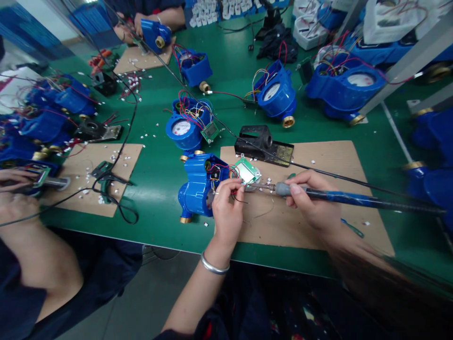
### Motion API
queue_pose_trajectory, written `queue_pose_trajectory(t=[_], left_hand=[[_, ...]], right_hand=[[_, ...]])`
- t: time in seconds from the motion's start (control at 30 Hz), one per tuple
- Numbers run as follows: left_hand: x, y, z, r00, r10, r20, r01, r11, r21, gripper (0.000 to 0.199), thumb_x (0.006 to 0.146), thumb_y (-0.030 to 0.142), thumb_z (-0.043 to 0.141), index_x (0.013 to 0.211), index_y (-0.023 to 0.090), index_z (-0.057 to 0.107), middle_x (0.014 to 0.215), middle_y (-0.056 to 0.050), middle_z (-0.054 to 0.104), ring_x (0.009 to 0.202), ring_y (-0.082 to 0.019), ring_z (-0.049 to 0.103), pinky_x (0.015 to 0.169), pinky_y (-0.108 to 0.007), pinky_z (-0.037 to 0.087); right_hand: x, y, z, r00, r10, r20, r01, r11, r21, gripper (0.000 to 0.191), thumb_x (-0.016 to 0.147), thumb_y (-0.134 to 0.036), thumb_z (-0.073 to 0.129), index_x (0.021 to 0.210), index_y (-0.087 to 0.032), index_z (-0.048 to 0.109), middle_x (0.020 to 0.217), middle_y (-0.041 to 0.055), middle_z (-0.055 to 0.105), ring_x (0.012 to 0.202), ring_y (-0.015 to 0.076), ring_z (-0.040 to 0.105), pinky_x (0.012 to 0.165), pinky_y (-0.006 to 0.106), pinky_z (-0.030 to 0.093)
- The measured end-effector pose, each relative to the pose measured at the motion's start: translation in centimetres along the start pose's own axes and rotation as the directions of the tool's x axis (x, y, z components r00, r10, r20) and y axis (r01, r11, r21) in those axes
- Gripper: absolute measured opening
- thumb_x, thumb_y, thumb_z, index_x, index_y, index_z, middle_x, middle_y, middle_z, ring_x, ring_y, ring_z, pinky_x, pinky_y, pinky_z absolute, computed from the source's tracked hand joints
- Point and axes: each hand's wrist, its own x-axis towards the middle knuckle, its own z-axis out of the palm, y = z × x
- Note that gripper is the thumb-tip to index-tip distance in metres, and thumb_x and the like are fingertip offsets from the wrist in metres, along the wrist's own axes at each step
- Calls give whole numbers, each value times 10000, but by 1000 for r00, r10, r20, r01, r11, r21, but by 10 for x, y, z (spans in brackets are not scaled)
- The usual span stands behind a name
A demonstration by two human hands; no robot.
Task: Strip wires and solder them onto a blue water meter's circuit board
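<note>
My right hand (311,200) is wrapped around the handle of a soldering iron (282,189), whose metal tip points left to the edge of a green circuit board (248,171) with a pale screen. My left hand (228,203), wearing a silver bangle, pinches thin wires at the board's near edge; its fingertips partly hide them. Just left of that hand, a blue water meter (196,184) with brass fittings lies on its side, and its wires run toward the board. The exact contact at the iron's tip is too small to make out.
Behind the board sits a black soldering iron stand (264,144) on the cardboard sheet (336,160). More blue meters (278,94) with loose wires stand farther back. A black cable crosses overhead. At left, a co-worker's hands (17,198) work; another person's hands (141,26) hold a meter.
</note>
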Motion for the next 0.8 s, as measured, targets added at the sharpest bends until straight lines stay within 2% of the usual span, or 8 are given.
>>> queue_pose_trajectory(t=[0.23,0.47,0.63,0.8], left_hand=[[0,-2,0,1000,-8,-2,8,1000,-10,28,870,165,580,858,179,601,995,-51,649,975,-166,591,874,-360,469],[0,1,1,1000,-16,0,16,1000,-3,33,871,160,578,852,179,598,990,-53,649,980,-166,586,878,-364,464],[0,0,1,1000,-16,1,16,1000,1,31,865,149,588,853,176,599,991,-47,648,981,-158,583,878,-354,461],[0,0,2,1000,-13,4,13,1000,-9,38,862,142,590,849,176,601,995,-42,649,983,-154,584,884,-351,462]], right_hand=[[0,-2,0,999,-54,-2,54,991,-125,130,823,-324,616,806,-197,640,648,23,668,530,157,617,469,274,464],[0,-1,-2,996,-93,4,92,980,-176,134,832,-323,607,813,-194,639,689,28,683,560,157,628,518,285,479],[-1,2,-3,998,-61,31,64,987,-144,127,834,-315,618,836,-191,641,677,22,676,555,151,630,499,269,482],[-3,4,-4,999,-49,-15,49,999,-22,118,845,-318,614,849,-203,641,582,-8,636,490,135,600,460,253,467]])
